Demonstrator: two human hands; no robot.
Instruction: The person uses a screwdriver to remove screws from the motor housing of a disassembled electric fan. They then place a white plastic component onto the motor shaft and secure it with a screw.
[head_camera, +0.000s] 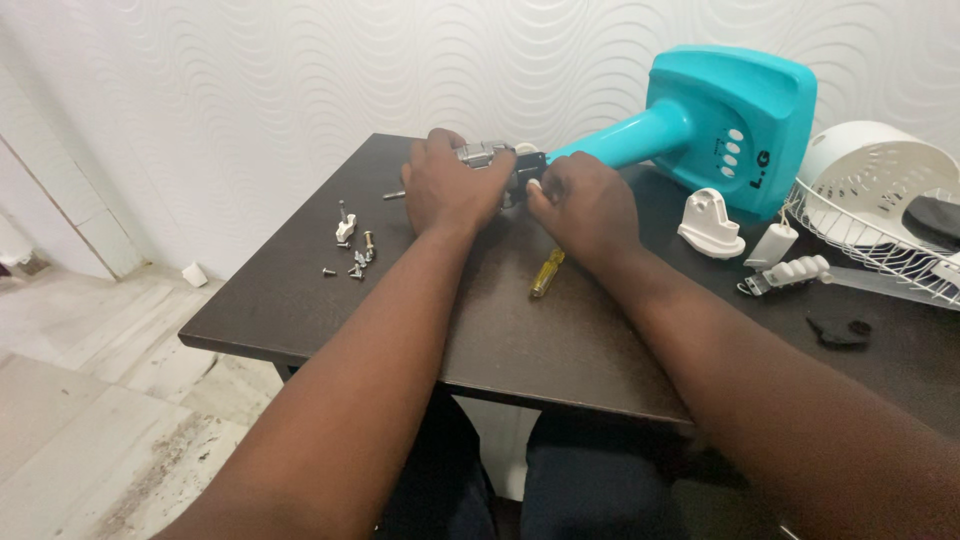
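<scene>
Dark brown table (300, 300): wooden top set against a white wall with a wavy relief; all the parts lie on it.
Fan motor (495, 160): a small grey metal and black unit near the far edge of the table, at the end of the turquoise neck, with a thin metal shaft (394, 195) sticking out to the left.
Left hand (448, 185): closed over the left part of the fan motor, fingers wrapped across its top, holding it.
Right hand (585, 205): pressed against the right side of the fan motor, fingertips bent onto it; how firmly it grips cannot be told from this angle.
Turquoise fan stand (720, 125): lying on its side behind the right hand, its neck pointing toward the motor, the square base with white oval buttons facing the camera.
Screwdriver (546, 273): yellow translucent handle, lying on the table just under the right wrist, touched by neither hand.
Screws and small fittings (352, 262): a loose cluster left of the left forearm, with a small white clip (345, 228) beside them.
White plastic parts (710, 225): a bracket, a small cap and a ribbed grip piece (795, 273), right of the right forearm.
Wire fan guard (850, 240): white grille at the right edge, with a white round housing (875, 170) resting in it.
Black scrap (838, 332): small flat piece near the right edge.
</scene>
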